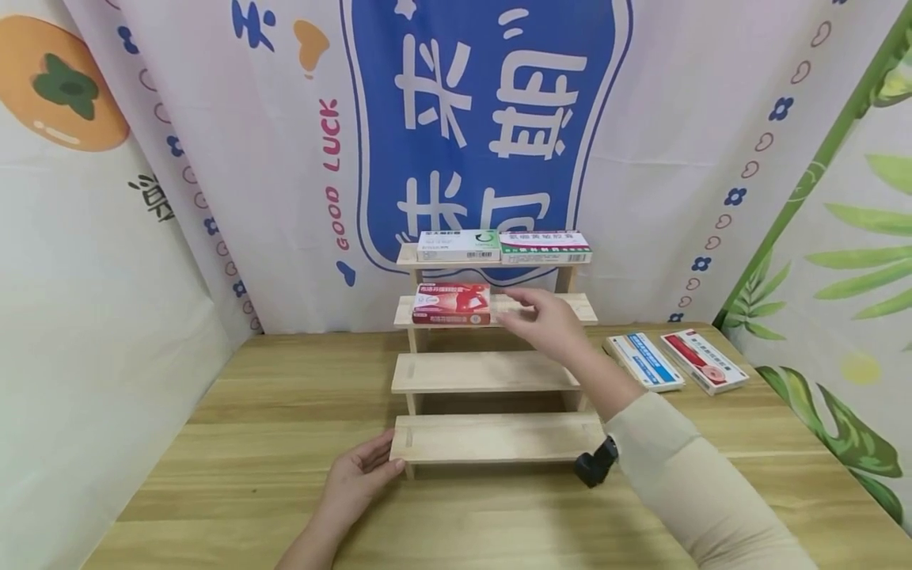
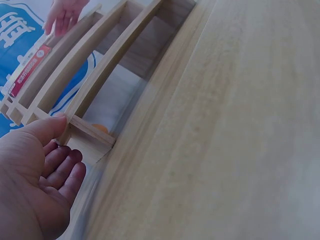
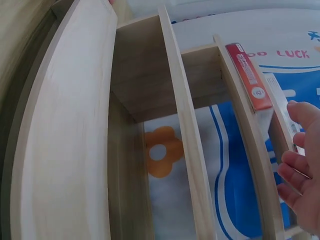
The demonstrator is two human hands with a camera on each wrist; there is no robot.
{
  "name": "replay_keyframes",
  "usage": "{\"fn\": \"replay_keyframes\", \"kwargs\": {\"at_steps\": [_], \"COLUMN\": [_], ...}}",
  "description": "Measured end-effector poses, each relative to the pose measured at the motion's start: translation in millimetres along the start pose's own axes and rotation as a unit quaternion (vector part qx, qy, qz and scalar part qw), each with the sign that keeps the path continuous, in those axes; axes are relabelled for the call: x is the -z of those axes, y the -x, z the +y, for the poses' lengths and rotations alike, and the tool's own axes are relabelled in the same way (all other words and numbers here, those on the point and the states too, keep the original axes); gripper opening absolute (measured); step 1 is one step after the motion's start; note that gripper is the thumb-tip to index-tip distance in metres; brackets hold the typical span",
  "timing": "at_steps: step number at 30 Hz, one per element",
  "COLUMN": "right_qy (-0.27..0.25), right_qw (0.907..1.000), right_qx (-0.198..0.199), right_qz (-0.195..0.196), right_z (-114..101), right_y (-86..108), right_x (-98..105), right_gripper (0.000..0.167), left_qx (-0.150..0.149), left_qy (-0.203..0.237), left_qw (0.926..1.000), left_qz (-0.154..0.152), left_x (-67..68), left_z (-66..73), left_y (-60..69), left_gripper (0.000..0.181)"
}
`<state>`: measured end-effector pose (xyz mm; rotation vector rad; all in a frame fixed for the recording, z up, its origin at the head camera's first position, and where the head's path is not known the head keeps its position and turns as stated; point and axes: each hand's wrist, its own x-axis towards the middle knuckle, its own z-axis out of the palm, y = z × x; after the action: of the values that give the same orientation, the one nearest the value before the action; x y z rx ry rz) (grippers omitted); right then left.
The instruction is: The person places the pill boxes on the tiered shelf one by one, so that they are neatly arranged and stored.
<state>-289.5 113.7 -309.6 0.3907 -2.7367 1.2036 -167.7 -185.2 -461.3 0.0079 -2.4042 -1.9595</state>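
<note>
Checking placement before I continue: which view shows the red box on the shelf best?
The head view: the red box shows its top and front unobstructed, on the left part of its shelf. The left wrist view shows mainly its front, small and slanted; the right wrist view shows mainly its front, steeply angled.

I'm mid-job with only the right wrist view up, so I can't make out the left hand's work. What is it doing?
Observer: The left hand grips the left end of the lowest shelf.
Operator: Good. Any boxes not shelved?
Observer: Yes, two lie on the tabletop, right of the stand: a blue-and-white box and a red-and-white box.
Operator: And how many up top?
Observer: The top shelf holds two, side by side.
</note>
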Motion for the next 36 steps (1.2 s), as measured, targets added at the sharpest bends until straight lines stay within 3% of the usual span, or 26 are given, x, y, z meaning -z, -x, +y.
{"fn": "replay_keyframes", "kwargs": {"at_steps": [8, 19, 26, 29, 36], "right_qy": [-0.019, 0.018, 0.082, 0.098, 0.101], "right_qw": [0.9996, 0.9953, 0.9841, 0.9774, 0.9652], "right_qx": [0.006, -0.043, -0.12, -0.165, -0.231], "right_qz": [0.02, 0.085, 0.101, 0.088, 0.068], "right_z": [39.3, 116.1, 173.4, 193.5, 237.1], "right_y": [25.5, 70.5, 80.7, 85.8, 95.0], "right_x": [38.8, 99.0, 121.9, 128.3, 135.3], "right_gripper": [0.057, 0.066, 0.076, 0.082, 0.086], "left_qx": [0.002, -0.001, 0.002, 0.001, 0.001], "left_qy": [-0.006, -0.014, -0.015, -0.01, -0.003], "left_qw": [1.0, 0.9999, 0.9999, 0.9999, 1.0], "left_qz": [-0.002, -0.002, -0.002, -0.003, -0.002], "left_x": [1.6, 0.5, 1.4, 1.2, -0.2], "left_z": [0.6, 1.3, 2.5, 2.2, 1.3], "left_y": [1.5, 1.9, 0.8, 0.4, 0.5], "left_gripper": [0.051, 0.051, 0.051, 0.051, 0.05]}}
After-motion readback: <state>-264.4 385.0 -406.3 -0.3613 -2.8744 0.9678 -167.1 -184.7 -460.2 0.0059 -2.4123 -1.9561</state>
